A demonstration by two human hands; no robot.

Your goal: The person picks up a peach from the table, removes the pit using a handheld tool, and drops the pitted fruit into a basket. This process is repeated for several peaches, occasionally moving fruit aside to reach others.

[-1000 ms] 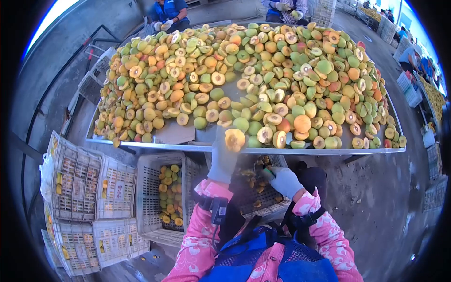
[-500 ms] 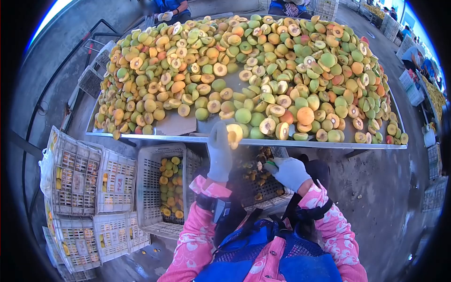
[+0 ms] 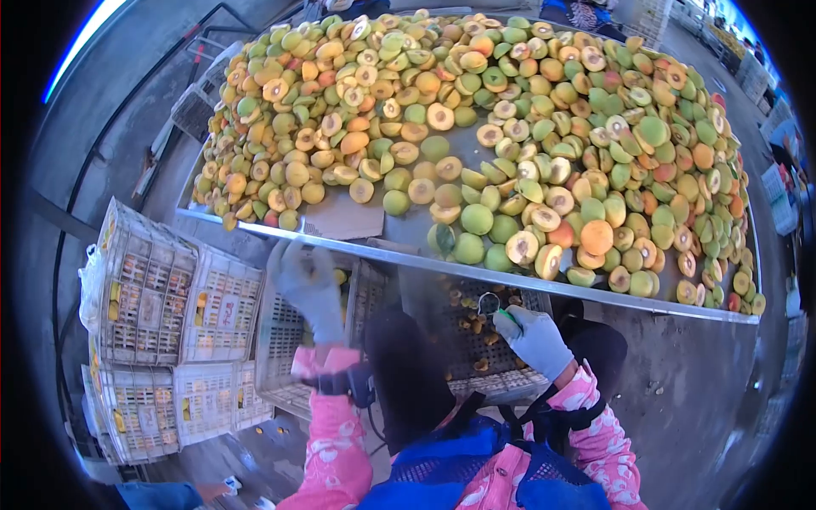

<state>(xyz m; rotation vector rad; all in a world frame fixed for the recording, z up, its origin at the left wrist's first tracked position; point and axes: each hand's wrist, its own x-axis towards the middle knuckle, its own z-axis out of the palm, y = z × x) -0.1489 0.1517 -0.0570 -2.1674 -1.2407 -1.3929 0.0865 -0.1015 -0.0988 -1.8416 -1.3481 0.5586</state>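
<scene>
My left hand [image 3: 308, 289], gloved and smeared by motion, is over the white plastic crate [image 3: 272, 361] at the table's near edge. Its fingers look apart and no fruit shows in them. In my gloved right hand [image 3: 534, 338] is a small green-handled tool with a metal loop [image 3: 489, 303], held above a dark crate [image 3: 463, 361] with small brown-yellow pieces in its bottom. In front of both hands, a large heap of halved and whole apricots [image 3: 597, 237], green to orange, covers the metal table [image 3: 510, 274]; some cut faces show brown centres.
Stacked white crates [image 3: 149, 285] with fruit inside stand at the left. A piece of cardboard [image 3: 344, 223] lies on the table's near left edge. Other people are partly visible beyond the table, and more crates [image 3: 779, 200] stand at the far right.
My left hand has moved left and down from the table edge to over the white crate; the apricot half it held no longer shows. My right hand keeps the tool. The view has shifted and tilted.
</scene>
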